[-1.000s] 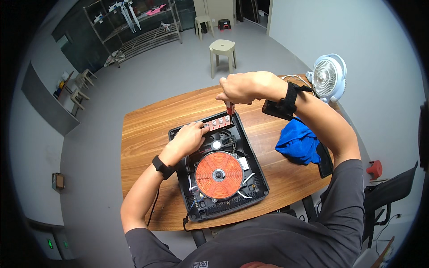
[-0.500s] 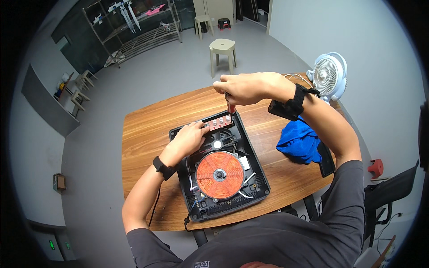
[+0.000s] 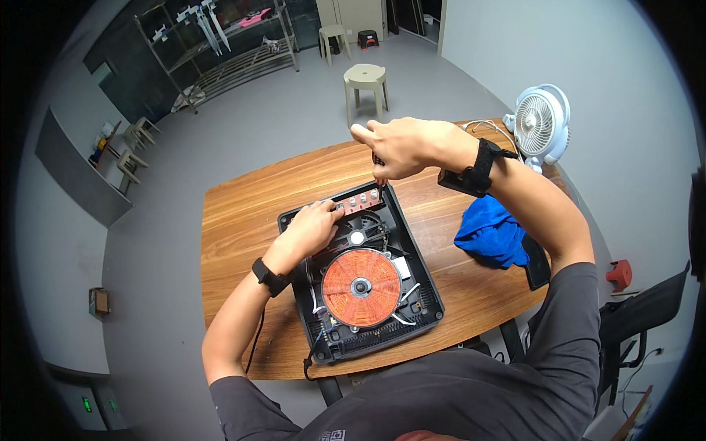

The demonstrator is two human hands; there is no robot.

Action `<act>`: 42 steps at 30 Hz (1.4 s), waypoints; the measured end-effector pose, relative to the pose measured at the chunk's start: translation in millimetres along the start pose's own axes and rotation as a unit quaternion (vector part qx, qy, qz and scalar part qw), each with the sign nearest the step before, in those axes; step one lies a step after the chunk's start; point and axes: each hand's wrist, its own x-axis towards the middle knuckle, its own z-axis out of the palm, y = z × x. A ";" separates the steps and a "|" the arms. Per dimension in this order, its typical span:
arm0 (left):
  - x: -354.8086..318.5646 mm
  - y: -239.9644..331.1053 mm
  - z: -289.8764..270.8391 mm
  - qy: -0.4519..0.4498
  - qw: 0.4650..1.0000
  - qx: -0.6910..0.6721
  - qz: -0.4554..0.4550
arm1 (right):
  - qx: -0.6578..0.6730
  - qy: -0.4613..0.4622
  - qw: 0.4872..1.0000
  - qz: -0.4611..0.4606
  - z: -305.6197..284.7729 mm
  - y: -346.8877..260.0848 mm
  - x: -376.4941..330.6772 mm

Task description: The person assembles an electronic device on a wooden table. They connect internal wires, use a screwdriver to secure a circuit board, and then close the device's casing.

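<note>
An opened black induction cooker (image 3: pixel 435 294) lies on the wooden table in front of me, its round copper coil (image 3: pixel 346 283) showing. Along its far edge sits a narrow reddish circuit board (image 3: pixel 359 203) with several pale round buttons. My left hand (image 3: pixel 310 226) is closed on the board's left end, fingertips pressing it down. Over the board's right end, my right hand (image 3: pixel 401 147) grips an upright screwdriver (image 3: pixel 380 181) with a red and black handle. Its tip points down at the board's corner; whether it touches a screw is too small to tell. Between coil and board is a black cooling fan (image 3: pixel 375 229).
A blue cloth (image 3: pixel 489 234) lies at the table's right, over a dark flat object (image 3: pixel 538 266). A white desk fan (image 3: pixel 540 121) stands at the far right corner with its cable. A black cord (image 3: pixel 309 365) hangs over the near edge. Beyond stands a beige stool (image 3: pixel 365 77).
My right hand has shifted its fingers on the screwdriver handle, and its wrist has turned slightly. My left hand stays in place on the circuit board.
</note>
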 end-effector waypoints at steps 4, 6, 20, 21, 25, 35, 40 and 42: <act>2.2 -0.2 1.6 0.007 1.000 0.004 0.009 | 0.037 0.024 0.992 -0.116 8.8 14.1 3.5; -1.4 -1.4 3.3 0.008 1.000 0.005 0.004 | 0.086 -0.027 0.994 -0.062 -0.4 5.0 8.1; -0.1 -1.1 2.9 0.024 1.000 0.002 0.017 | 0.048 -0.027 0.997 -0.060 -12.3 -0.9 3.8; 0.6 0.1 1.4 0.019 1.000 0.003 0.013 | 0.046 -0.029 0.996 -0.064 -7.5 0.5 5.2; 0.9 1.3 1.0 0.006 1.000 0.003 0.003 | -0.025 -0.094 0.995 -0.022 -8.6 -5.5 15.2; 1.1 -3.1 7.2 0.035 0.999 0.006 0.020 | 0.003 -0.070 0.996 -0.057 -11.8 -1.6 3.6; -0.2 -2.0 6.1 0.019 1.000 0.001 0.011 | 0.021 -0.114 0.993 -0.010 -1.1 -0.4 14.8; 0.2 0.3 1.5 0.006 1.000 -0.001 0.004 | 0.018 -0.129 0.991 0.023 -0.6 -3.1 18.6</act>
